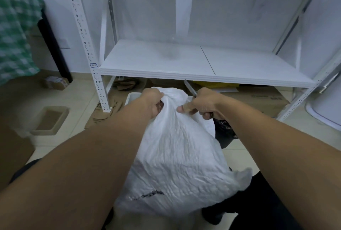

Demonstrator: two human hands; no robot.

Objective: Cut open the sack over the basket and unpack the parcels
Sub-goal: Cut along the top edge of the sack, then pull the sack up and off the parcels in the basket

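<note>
A white woven sack (pixel 177 159) lies across my lap, its bunched neck pointing away from me. My left hand (pixel 153 104) grips the gathered neck of the sack. My right hand (pixel 201 105) is closed around a thin pale tool, a pen-like cutter (pixel 190 87), whose end sticks up past my knuckles; its thumb presses on the sack's neck. A white basket (pixel 130 98) shows only as a corner of rim beyond the sack, on the floor under the neck. No parcels are visible.
A white metal shelf rack (pixel 203 63) stands ahead, with flattened cardboard (pixel 258 98) under it. A small shallow box (pixel 49 122) sits on the tiled floor at left. A green checked cloth (pixel 14 30) hangs at far left. A white bin (pixel 324 108) stands at right.
</note>
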